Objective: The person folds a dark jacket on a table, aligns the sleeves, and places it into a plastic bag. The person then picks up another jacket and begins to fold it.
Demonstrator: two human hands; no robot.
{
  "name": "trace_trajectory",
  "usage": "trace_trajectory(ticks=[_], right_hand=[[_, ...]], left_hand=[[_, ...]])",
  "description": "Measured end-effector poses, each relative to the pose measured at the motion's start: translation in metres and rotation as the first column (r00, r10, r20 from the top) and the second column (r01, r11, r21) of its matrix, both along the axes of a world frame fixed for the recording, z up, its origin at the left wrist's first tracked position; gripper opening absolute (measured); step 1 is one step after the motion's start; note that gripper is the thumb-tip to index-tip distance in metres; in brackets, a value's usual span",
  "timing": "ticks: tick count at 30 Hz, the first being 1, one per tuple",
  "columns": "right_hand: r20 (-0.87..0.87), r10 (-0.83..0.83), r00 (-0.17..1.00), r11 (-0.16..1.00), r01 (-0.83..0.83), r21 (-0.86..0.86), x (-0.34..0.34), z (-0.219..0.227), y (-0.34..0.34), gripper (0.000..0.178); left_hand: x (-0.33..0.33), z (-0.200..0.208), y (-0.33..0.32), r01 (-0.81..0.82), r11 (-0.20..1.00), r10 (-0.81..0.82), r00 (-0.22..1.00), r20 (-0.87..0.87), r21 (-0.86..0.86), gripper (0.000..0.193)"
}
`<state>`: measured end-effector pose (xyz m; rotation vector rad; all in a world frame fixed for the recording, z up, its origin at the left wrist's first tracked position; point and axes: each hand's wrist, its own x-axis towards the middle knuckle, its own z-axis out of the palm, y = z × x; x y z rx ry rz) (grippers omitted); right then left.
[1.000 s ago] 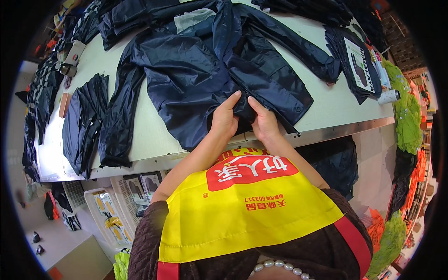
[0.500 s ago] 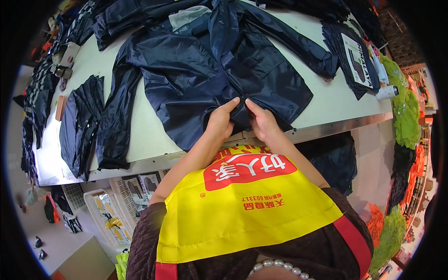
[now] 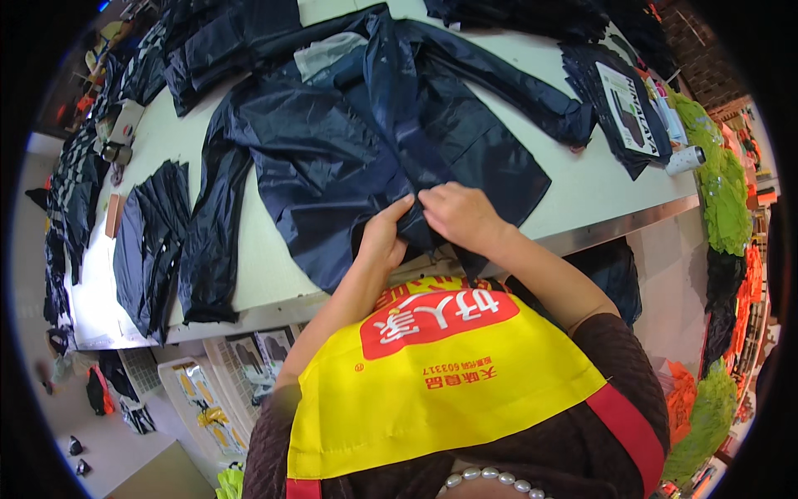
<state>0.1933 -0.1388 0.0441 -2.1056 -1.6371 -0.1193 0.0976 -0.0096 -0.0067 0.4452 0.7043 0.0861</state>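
Note:
A dark navy jacket with a shiny surface lies spread on the white table, its sleeves out to both sides and its hem at the near edge. At the bottom of its front opening, my left hand pinches the fabric between thumb and fingers. Close beside it on the right, my right hand is closed on the other front edge, knuckles up. The two hands nearly meet at the front placket. Whatever small part lies between the fingertips is hidden. A pale label or bag shows inside the collar.
Folded dark pieces lie at the table's left, near a brown block. At the right are a packaged dark garment and a white roll. Lime-green cloth hangs beyond the right edge. A white basket stands below, left.
My right hand has turned over, from thumb extended to knuckles up with fingers curled on the jacket's edge. Both hands sit slightly lower in view, still at the front opening.

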Motion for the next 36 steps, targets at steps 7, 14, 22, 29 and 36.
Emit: trace_trajectory(ticks=[7,14,22,29,36], right_hand=[[0.068,0.167,0.984,0.984,-0.171,0.055,0.018,-0.009,0.033,0.005],[0.049,0.121,0.991,0.981,-0.127,0.146,0.003,-0.01,0.041,0.006],[-0.375,0.189,0.907,0.954,-0.079,0.29,0.009,-0.013,0.014,0.008],[-0.505,0.197,0.84,0.974,-0.108,0.201,0.01,0.0,0.01,0.011],[-0.464,0.09,0.881,0.988,-0.021,0.152,0.0,0.003,0.02,0.011]], left_hand=[[-0.012,0.007,0.009,-0.058,0.988,0.075,0.991,-0.11,0.144,0.018],[-0.029,0.019,0.018,-0.12,0.986,0.133,0.984,-0.117,0.113,0.021],[-0.021,0.028,0.004,-0.025,0.99,0.043,0.991,-0.126,0.142,0.019],[-0.025,0.031,0.006,-0.02,0.99,0.041,0.988,-0.147,0.137,0.021],[-0.024,0.038,0.008,0.0,0.986,0.033,0.98,-0.196,0.164,0.02]])
